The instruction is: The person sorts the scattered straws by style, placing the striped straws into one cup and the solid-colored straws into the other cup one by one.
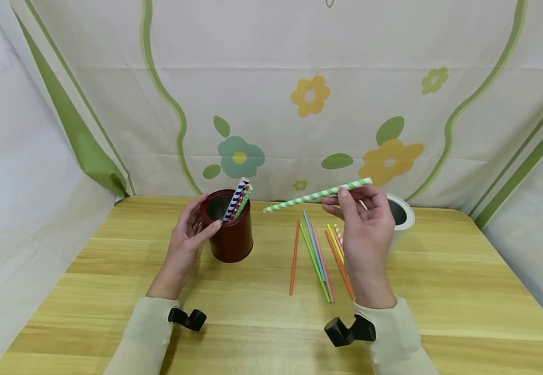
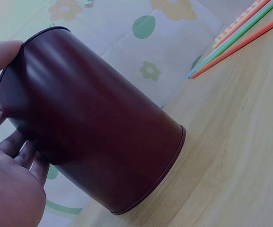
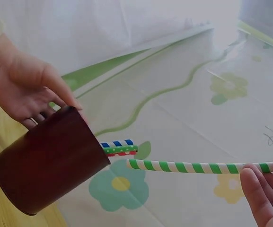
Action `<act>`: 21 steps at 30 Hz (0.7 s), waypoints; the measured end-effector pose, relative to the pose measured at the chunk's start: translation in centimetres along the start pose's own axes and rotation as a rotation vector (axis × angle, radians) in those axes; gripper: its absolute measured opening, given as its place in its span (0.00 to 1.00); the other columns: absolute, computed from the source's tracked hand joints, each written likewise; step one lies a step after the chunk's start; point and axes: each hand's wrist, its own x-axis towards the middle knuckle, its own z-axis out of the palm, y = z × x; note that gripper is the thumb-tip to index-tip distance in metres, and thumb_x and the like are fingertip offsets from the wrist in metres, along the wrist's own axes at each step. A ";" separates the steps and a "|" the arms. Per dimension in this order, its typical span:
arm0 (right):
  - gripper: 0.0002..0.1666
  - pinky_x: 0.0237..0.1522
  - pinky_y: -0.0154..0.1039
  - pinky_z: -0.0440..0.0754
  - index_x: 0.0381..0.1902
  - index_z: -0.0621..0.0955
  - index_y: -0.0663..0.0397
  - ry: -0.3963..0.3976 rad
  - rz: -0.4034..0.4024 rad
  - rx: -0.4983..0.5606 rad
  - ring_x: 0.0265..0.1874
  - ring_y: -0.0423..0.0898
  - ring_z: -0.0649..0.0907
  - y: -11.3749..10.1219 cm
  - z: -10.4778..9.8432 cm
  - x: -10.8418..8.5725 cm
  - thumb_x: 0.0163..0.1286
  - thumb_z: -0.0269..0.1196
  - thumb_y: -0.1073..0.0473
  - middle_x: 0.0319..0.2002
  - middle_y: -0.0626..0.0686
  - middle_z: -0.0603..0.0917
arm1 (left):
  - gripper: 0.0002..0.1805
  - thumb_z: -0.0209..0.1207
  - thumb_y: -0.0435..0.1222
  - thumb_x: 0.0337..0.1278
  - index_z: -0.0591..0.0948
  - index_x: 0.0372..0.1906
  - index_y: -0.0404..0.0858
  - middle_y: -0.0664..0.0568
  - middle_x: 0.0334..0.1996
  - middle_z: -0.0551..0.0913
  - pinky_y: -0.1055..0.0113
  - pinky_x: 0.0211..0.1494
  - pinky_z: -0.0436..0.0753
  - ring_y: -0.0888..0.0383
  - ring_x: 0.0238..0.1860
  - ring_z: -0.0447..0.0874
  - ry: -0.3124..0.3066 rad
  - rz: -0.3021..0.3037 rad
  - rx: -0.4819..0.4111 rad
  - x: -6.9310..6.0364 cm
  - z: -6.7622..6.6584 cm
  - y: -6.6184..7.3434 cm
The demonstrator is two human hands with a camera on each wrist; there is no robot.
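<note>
Two hands: both occupied, as my head feed shows them over a wood-grain table (image 1: 252, 323).
Left hand (image 1: 184, 245): grasping the dark red canister (image 1: 231, 245) at its rim, thumb on the near side, the other fingers around the side away from the thumb.
Dark red canister: on the tabletop, left of the loose straws, mouth upward; I cannot tell whether it leans slightly.
Canister contents: a blue-and-white striped straw (image 1: 235, 200), with a red dotted straw (image 1: 241, 203) and a green dotted straw (image 1: 245, 200) beside it, their upper ends out past the rim.
Right hand (image 1: 367, 234): pinching the green-and-white striped straw (image 1: 315, 196) near one end between thumb and fingers.
Green-and-white striped straw: held in the air, its free end pointing toward the dark red canister; my right wrist feed puts that tip near the mouth, outside it.
Loose plain straws: an orange straw (image 1: 294, 258) lies apart on the table; green, light blue and pink ones lie close together, with another orange and a yellow (image 1: 335, 244) partly behind the right hand.
White canister (image 1: 399, 235): behind the right hand, partly hidden from me.
Backdrop: flower-printed cloth (image 1: 271, 41).
</note>
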 end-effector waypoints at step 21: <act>0.08 0.46 0.41 0.93 0.50 0.78 0.60 -0.174 0.071 -0.053 0.36 0.44 0.92 2.9 5.1 0.8 0.77 0.64 0.71 0.42 0.54 0.83 | 0.41 0.63 0.32 0.75 0.60 0.85 0.50 0.56 0.82 0.65 0.78 0.78 0.65 0.56 0.82 0.62 -0.012 0.024 -0.007 0.2 0.3 -0.3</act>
